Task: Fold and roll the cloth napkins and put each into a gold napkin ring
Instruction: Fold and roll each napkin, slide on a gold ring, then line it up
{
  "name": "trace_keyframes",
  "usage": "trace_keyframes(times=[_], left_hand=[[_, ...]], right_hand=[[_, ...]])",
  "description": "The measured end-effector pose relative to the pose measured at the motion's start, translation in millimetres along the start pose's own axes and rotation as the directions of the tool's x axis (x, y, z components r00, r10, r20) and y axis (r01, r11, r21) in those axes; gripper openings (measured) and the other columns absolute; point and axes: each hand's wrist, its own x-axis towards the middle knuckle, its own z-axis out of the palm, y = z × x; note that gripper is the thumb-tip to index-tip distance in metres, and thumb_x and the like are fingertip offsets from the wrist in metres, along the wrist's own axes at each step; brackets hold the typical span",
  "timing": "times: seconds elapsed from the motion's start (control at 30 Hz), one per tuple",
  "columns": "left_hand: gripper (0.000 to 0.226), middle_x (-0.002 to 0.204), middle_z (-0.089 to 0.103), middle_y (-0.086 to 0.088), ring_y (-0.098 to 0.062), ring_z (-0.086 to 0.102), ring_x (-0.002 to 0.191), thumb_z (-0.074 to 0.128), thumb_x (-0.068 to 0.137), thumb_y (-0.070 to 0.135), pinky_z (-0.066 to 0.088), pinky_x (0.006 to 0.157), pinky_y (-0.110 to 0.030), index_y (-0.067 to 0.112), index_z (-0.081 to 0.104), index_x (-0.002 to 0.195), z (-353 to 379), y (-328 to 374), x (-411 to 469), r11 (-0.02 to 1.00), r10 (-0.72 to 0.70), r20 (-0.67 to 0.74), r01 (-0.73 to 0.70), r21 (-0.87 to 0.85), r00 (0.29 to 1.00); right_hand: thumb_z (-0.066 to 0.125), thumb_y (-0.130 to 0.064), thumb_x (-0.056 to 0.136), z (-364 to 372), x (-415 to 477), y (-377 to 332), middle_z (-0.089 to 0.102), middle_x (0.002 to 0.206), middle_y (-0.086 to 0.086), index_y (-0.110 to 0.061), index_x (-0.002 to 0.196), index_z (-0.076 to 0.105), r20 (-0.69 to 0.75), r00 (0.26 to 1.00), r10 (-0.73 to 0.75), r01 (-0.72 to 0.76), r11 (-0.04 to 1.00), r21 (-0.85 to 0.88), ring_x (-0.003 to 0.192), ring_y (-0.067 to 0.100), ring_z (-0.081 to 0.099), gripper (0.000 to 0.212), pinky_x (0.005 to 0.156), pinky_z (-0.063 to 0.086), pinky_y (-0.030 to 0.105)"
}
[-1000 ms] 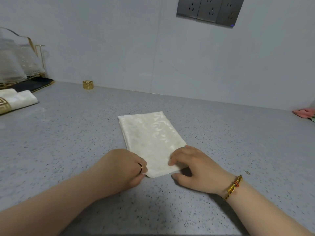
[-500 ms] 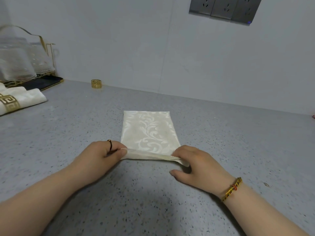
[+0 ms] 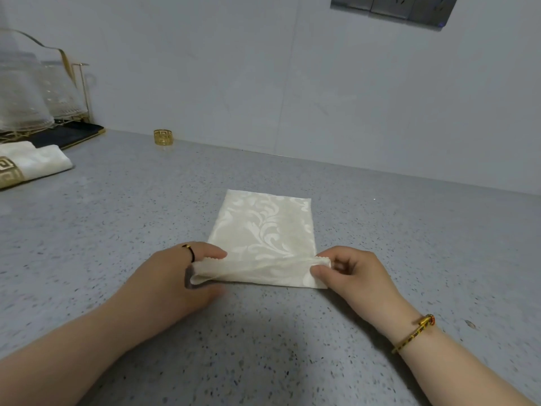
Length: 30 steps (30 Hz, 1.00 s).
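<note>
Two hands: both are on the near short edge of one napkin, one at each end.
Napkin, look: cream cloth with a soft sheen and a woven pattern of curling leaves. It is folded into a long, narrow rectangle. The far short edge lies flat and square. The near short edge is lifted and turned over, and shows a fine zigzag hem.
Napkin, place: at the middle of the grey speckled counter, with its length running towards the back edge by the wall and stopping short of it.
Left hand: grasps the left end of the raised edge with the forefinger on top. The cloth hides the thumb. One finger wears a thin dark ring.
Right hand: pinches the right end between thumb and forefinger, the other fingers curled in. The wrist wears a gold bracelet.
Napkin and hands: the raised edge stretches between the two hands. The rest of the cloth lies flat just beyond the fingertips, on the wall side.
Gold napkin ring: stands at the back edge, left of centre, well apart from the napkin.
Rolled napkin: lies at the left edge inside a patterned gold band, partly cut off from view.
Back left corner: a gold wire rack of clear glasses stands on a black tray.
Wall: grey sockets sit high on the right.
</note>
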Motion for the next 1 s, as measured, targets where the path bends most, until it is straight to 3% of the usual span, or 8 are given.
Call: trace_keyframes(times=[0.1,0.17,0.3,0.53,0.67,0.77,0.87,1.0], left_hand=[[0.030,0.072,0.057,0.043,0.021,0.052,0.076,0.068,0.080,0.019,0.034,0.063,0.005,0.044,0.055,0.073,-2,-8,3,0.999,0.000,-0.089,-0.004,-0.047,0.996],[0.026,0.063,0.055,0.042,0.023,0.051,0.068,0.065,0.081,0.016,0.036,0.061,0.005,0.037,0.056,0.069,-5,-3,4,0.996,-0.048,-0.102,0.040,-0.074,0.994],[0.024,0.059,0.064,0.002,0.012,0.055,0.059,0.069,0.078,0.012,0.038,0.057,0.002,0.031,0.058,0.067,-2,-2,5,0.986,-0.117,-0.143,0.098,-0.134,0.983],[0.028,0.063,0.052,0.007,-0.006,0.050,0.054,0.071,0.077,0.015,0.039,0.060,-0.005,0.034,0.050,0.076,3,0,7,0.994,-0.110,-0.108,0.111,-0.001,0.988],[0.030,0.082,0.048,0.021,-0.004,0.048,0.071,0.068,0.079,0.022,0.035,0.065,-0.006,0.040,0.045,0.077,2,3,8,0.978,0.015,-0.082,0.003,0.210,0.996],[0.011,0.081,0.059,0.021,-0.006,0.044,0.081,0.059,0.076,0.028,0.030,0.079,-0.019,0.035,0.064,0.070,1,2,9,0.849,0.254,-0.042,-0.202,0.488,0.966],[0.036,0.063,0.066,0.017,-0.008,0.060,0.070,0.038,0.073,0.032,0.029,0.077,-0.026,0.030,0.069,0.056,2,-2,10,0.714,0.352,0.046,-0.300,0.633,0.935],[0.039,0.063,0.067,0.018,-0.006,0.065,0.060,0.036,0.075,0.034,0.035,0.077,-0.021,0.028,0.072,0.059,-4,-3,7,0.687,0.363,0.141,-0.367,0.628,0.921]], right_hand=[[0.065,-0.003,0.080,0,1,-2,0.052,0.049,-0.010,-0.018,0.062,0.063,-0.005,0.998,0.068,-0.068,0.996,0.061,0.043,-0.005,0.043,0.023,0.048,0.035,0.004],[0.064,-0.002,0.080,0,1,-2,0.050,0.054,-0.007,-0.017,0.064,0.060,-0.003,0.997,0.083,-0.083,0.996,0.043,0.043,-0.003,0.042,0.022,0.047,0.035,0.005],[0.062,-0.001,0.079,0,-1,-3,0.049,0.065,-0.006,-0.019,0.068,0.052,0.017,0.999,0.048,-0.046,0.994,-0.098,0.051,-0.004,0.044,0.023,0.052,0.038,0.007],[0.057,-0.003,0.081,4,-5,-5,0.043,0.078,-0.011,-0.030,0.080,0.042,0.061,0.997,-0.036,0.052,0.959,-0.277,0.055,0.001,0.042,0.032,0.056,0.037,0.008],[0.055,-0.005,0.084,2,-8,-2,0.035,0.094,-0.013,-0.027,0.096,0.047,0.156,0.977,-0.146,0.204,0.855,-0.478,0.068,0.004,0.040,0.026,0.064,0.038,0.014],[0.069,0.000,0.066,-1,-7,1,0.055,0.091,-0.007,-0.021,0.078,0.069,0.188,0.920,-0.343,0.379,0.662,-0.647,0.077,0.009,0.041,0.024,0.063,0.031,0.010],[0.085,-0.004,0.046,-3,-7,0,0.067,0.069,-0.011,-0.025,0.061,0.072,0.188,0.902,-0.389,0.404,0.602,-0.689,0.063,0.011,0.044,0.029,0.054,0.034,0.017],[0.064,-0.035,0.064,-11,-10,-5,0.068,0.072,-0.018,-0.029,0.069,0.073,0.240,0.876,-0.418,0.446,0.514,-0.733,0.060,0.012,0.051,0.012,0.057,0.033,0.017]])
